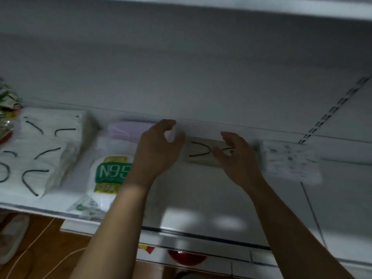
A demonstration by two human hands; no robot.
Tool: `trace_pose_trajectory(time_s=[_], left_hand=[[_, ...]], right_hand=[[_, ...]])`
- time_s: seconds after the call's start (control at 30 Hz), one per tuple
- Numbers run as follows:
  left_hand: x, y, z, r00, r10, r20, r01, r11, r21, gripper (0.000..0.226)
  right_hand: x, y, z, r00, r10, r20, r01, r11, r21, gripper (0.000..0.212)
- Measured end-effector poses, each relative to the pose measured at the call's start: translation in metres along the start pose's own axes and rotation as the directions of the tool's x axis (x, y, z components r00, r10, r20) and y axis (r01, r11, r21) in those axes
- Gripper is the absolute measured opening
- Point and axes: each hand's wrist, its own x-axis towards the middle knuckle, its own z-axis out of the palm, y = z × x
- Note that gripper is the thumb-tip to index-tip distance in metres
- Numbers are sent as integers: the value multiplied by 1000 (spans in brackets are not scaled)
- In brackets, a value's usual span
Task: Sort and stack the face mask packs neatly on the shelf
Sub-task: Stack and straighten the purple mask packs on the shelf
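Observation:
A beige mask pack (201, 153) with black ear loops lies flat at the back of the white shelf (201, 194). My right hand (239, 158) is over its right end with fingers loosely curled, thumb and forefinger apart. My left hand (157, 150) hovers just left of that pack, fingers relaxed and curved, in front of a lilac mask pack (126, 129). A green-labelled N95 pack (108, 174) lies in front of the lilac one. White mask packs with black loops (42, 150) are stacked at the left. A white printed pack (289, 162) lies at the right.
A colourful wrapped item (8, 109) sits at the far left of the shelf. Bare shelf surface spreads in front of my hands. Below the shelf edge are a lower shelf with a red label (187, 258), wooden floor and a white cable (36, 240).

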Motion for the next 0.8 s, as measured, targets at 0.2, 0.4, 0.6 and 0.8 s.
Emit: trace_pose_trajectory(time_s=[0.2, 0.4, 0.6, 0.8], left_hand=[[-21, 22, 97, 979, 58, 198, -76, 993, 88, 54], [-16, 13, 152, 949, -306, 79, 294, 947, 131, 76], [-28, 15, 161, 809, -550, -209, 542, 835, -101, 78], [-12, 8, 163, 747, -630, -211, 595, 776, -211, 83]], right_hand=[[-22, 61, -73, 988, 48, -150, -68, 988, -136, 42], [-20, 123, -135, 903, 204, -378, -242, 969, -56, 50], [11, 173, -175, 810, 500, -308, -490, 864, 114, 88], [28, 184, -170, 829, 517, -213, -517, 854, 64, 107]])
